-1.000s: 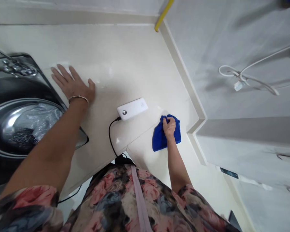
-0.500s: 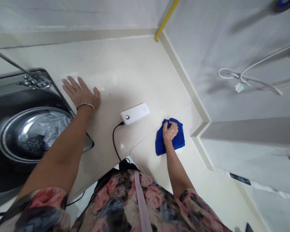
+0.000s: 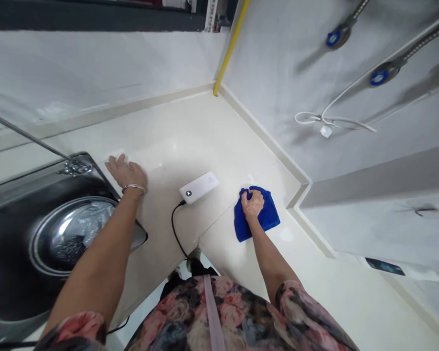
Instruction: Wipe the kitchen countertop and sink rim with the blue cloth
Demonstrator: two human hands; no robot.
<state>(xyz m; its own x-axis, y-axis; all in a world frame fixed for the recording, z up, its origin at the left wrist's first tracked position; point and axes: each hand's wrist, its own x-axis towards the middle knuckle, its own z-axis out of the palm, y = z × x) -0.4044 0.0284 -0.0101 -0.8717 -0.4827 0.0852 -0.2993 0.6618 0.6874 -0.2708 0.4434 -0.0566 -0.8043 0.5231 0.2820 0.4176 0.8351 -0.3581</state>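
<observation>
A pale, angled surface (image 3: pixel 175 131) with a raised lip is seen from above, its far corner met by grey-white walls (image 3: pixel 274 63). On the left, a dark metal sink (image 3: pixel 7 243) is set into it, and within the sink a round, clear-looking basin (image 3: pixel 40 229) is partly covered by the left forearm; a dark item inside it cannot be made out. The near edge of the surface is faced by a floral garment (image 3: pixel 175 317) with a pink strip down its front. At the corner a yellow pipe (image 3: pixel 231 48) is stood against the wall.

On the right-hand part of the surface a blue cloth (image 3: pixel 267 214) is spread, part of it bunched — it is grasped from above by the right hand (image 3: pixel 253 204), with the fingers curled into the fabric. The left hand (image 3: pixel 126 173) is rested on the surface just beside the sink, its fingers parted and nothing seen to be held. Between the hands, nearer the cloth, a white power bank (image 3: pixel 201 187) is laid flat, with a black cable (image 3: pixel 173 224) plugged into its near end. Around the left wrist a thin bracelet (image 3: pixel 133 186) is worn.
</observation>
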